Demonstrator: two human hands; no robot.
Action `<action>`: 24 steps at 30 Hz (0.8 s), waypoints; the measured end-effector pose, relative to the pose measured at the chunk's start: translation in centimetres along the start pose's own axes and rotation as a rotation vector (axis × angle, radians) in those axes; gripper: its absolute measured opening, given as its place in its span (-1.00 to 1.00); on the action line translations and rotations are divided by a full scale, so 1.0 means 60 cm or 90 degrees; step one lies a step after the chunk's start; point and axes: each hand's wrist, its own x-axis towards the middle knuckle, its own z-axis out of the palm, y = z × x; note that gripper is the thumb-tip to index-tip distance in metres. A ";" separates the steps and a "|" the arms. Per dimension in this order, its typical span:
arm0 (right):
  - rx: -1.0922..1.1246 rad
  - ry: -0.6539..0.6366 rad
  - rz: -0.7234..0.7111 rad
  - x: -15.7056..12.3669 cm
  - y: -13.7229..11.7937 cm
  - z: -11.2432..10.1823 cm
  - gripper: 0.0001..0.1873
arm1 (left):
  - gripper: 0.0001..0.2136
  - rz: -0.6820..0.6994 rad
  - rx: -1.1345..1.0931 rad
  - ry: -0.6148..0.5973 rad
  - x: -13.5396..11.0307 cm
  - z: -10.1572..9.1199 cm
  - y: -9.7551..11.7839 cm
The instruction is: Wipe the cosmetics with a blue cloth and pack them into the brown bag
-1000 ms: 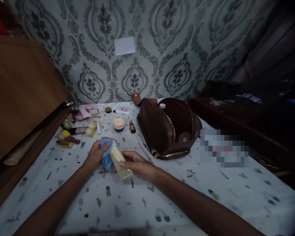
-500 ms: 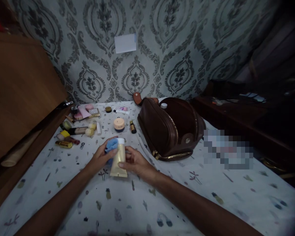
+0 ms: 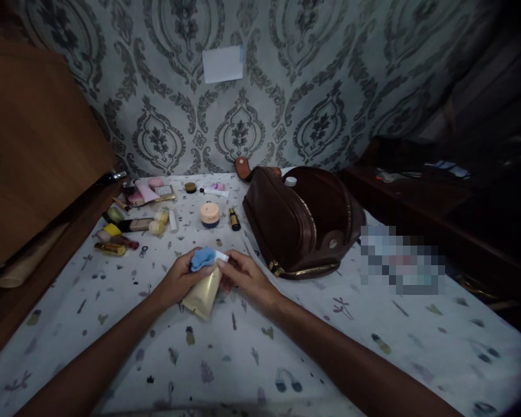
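Between both hands, in front of the bag, is a gold squeeze tube [image 3: 205,292] with a white cap [image 3: 220,255], tilted with its flat end toward the lower left. My left hand [image 3: 179,280] is closed round the tube and a crumpled blue cloth [image 3: 203,258], which lies against the tube's upper part. The fingers of my right hand [image 3: 247,276] are closed on the tube at its cap, the thumb on top. Beyond the hands stand a cream jar with a dark base [image 3: 209,215] and a small dark bottle [image 3: 234,219].
A brown toiletry bag [image 3: 282,226] lies unzipped on the right, a white cap [image 3: 290,181] at its opening. Several cosmetics, among them a pink tube [image 3: 146,191] and a gold lipstick [image 3: 110,249], lie at the left beside a wooden panel [image 3: 39,133]. A patterned sheet [image 3: 226,376] covers the surface.
The tube has tipped from nearly upright, its cap leaning right and its flat end swinging left. My right hand has shifted from the tube's body up to its cap.
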 end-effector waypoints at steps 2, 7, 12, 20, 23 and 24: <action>0.025 0.022 -0.004 0.001 -0.002 -0.001 -0.40 | -0.68 0.023 0.028 -0.004 0.000 -0.001 -0.004; 0.020 0.021 -0.008 -0.001 -0.007 -0.003 -0.46 | -0.72 0.089 0.134 0.012 -0.001 -0.005 -0.003; 0.051 0.046 -0.008 0.000 -0.011 -0.003 -0.50 | -0.56 0.117 0.128 -0.038 -0.006 -0.007 0.009; 0.089 0.056 -0.021 0.002 -0.009 -0.003 -0.49 | -0.55 0.066 0.146 -0.038 -0.001 -0.016 0.010; 0.086 0.081 -0.044 0.002 -0.015 -0.006 -0.52 | -0.55 0.052 0.157 -0.051 0.003 -0.026 0.007; 0.082 0.094 -0.050 0.002 -0.018 -0.007 -0.52 | -0.56 0.051 0.161 -0.053 0.004 -0.029 0.007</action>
